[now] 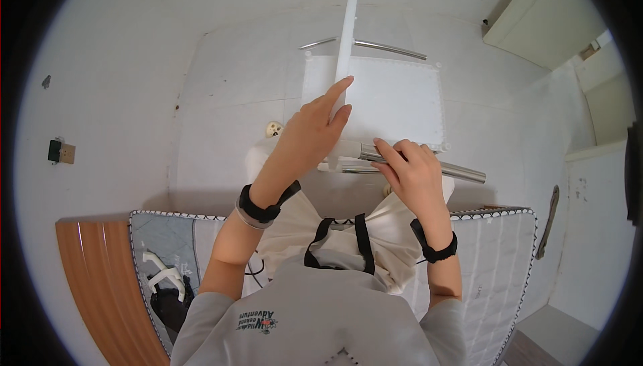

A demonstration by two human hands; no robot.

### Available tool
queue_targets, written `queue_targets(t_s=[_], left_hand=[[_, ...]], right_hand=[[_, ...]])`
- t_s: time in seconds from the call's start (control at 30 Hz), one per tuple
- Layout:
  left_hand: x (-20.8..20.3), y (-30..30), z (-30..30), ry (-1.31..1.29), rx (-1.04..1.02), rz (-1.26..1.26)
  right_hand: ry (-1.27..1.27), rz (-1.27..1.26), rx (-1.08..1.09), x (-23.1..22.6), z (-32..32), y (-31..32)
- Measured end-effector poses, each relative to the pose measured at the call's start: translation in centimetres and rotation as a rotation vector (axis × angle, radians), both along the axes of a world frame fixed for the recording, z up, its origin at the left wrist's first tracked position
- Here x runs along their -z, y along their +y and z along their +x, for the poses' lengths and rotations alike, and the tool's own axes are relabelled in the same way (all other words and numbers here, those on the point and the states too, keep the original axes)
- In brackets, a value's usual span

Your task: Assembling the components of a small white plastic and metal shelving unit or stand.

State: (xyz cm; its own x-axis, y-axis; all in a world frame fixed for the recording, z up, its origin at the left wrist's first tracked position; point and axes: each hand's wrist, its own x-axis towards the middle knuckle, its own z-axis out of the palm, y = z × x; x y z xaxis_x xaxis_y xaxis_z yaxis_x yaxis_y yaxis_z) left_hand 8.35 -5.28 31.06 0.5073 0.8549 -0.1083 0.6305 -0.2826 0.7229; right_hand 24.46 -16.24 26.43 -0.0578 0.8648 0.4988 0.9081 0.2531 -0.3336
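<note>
My left hand lies over a long white post, index finger and thumb stretched out and apart; its other fingers are hidden. The post runs away from me and ends in a short crosspiece. At its near end a white sleeve meets a shiny metal tube. My right hand is closed around this tube near the joint, thumb on the near side. Another metal tube runs just below, partly covered by my hand.
Beyond my hands a white rectangular panel lies on the tiled floor, with another metal tube along its far edge. I sit on a quilted mat. White plastic parts lie at left, beside a brown wooden board.
</note>
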Motion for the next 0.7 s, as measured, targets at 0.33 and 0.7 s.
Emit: queue_targets(t_s=[0.33, 0.7], left_hand=[[0.6, 0.4, -1.3, -0.070, -0.026, 0.016], [1.0, 0.3, -1.4, -0.079, -0.007, 0.106]], right_hand=[[-0.273, 0.161, -0.061, -0.7, -1.4, 1.6], [-0.473, 0.180, -0.059, -1.6, -1.8, 2.0]])
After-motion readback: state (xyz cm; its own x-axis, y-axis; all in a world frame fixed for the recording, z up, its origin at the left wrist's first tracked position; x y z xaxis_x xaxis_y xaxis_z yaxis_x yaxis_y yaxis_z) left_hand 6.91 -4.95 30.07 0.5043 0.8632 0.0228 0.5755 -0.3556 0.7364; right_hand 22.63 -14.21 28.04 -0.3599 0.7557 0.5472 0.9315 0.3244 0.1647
